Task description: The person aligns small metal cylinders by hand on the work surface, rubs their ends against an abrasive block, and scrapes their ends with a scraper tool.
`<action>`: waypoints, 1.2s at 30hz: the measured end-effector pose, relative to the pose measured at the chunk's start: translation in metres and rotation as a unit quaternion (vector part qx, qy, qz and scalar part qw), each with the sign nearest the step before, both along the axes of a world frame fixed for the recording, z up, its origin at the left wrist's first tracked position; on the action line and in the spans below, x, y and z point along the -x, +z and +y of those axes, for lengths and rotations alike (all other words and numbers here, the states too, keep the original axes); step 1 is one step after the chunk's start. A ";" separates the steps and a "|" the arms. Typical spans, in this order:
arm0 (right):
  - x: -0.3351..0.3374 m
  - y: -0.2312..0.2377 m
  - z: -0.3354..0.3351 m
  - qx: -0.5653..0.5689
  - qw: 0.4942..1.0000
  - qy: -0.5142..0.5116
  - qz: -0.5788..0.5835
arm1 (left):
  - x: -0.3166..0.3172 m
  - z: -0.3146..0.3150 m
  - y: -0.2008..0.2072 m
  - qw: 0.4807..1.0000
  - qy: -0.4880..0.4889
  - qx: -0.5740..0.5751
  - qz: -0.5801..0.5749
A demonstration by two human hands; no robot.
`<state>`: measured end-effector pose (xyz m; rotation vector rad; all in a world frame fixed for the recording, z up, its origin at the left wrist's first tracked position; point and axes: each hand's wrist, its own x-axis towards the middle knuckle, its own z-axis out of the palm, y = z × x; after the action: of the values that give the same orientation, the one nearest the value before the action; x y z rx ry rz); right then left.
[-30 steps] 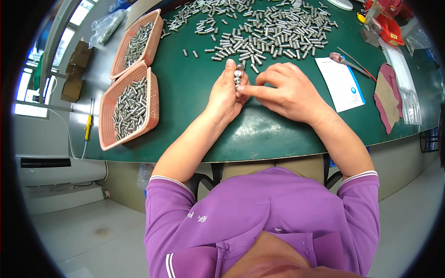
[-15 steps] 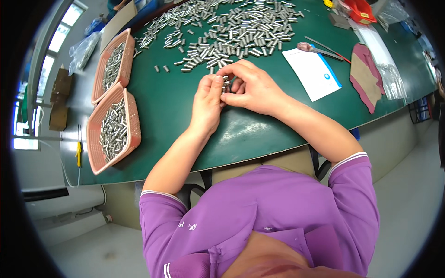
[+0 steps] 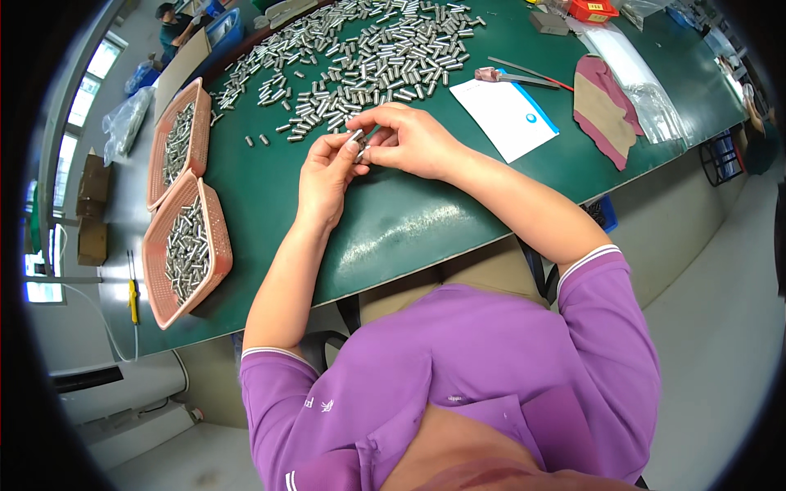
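My left hand [image 3: 326, 176] and my right hand [image 3: 409, 141] meet over the green table, just in front of a wide pile of small metal cylinders [image 3: 385, 61]. Between their fingertips are a few of the same shiny metal cylinders [image 3: 359, 137]. The left fingers curl around them with the thumb on top. My right thumb and index finger pinch at them from the other side. How many pieces are held is hidden by the fingers. Two loose cylinders [image 3: 264, 140] lie to the left of my hands.
Two pink plastic baskets [image 3: 219, 270] with metal pieces stand at the left. To the right are a white and blue paper [image 3: 508, 123], a long tool [image 3: 528, 79], a maroon and tan cloth [image 3: 602, 114], plastic bags [image 3: 647, 90] and a red bin [image 3: 593, 10]. Another person [image 3: 173, 33] is far left.
The view has shifted, so the table and baskets appear moved. My hands stay together on the metal cylinders, with the fingers slightly rearranged. The other person shows more fully.
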<state>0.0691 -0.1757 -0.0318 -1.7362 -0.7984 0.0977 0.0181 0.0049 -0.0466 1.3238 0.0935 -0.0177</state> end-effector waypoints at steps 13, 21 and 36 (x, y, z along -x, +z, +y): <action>0.028 0.008 -0.152 0.418 0.834 -0.269 -0.239 | 0.019 0.011 0.003 0.998 0.051 -0.025 0.023; 0.058 -0.021 -0.123 0.354 0.867 -0.242 -0.255 | 0.012 -0.047 0.015 0.977 -0.007 -0.185 -0.108; 0.024 0.003 -0.121 0.223 0.895 -0.255 -0.291 | 0.017 -0.052 0.004 0.729 -0.120 -0.532 -0.414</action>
<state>0.0451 -0.2966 -0.0293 -2.4121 -0.7426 -0.6740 0.0011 -0.0469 -0.0425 2.3651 -0.9845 0.4785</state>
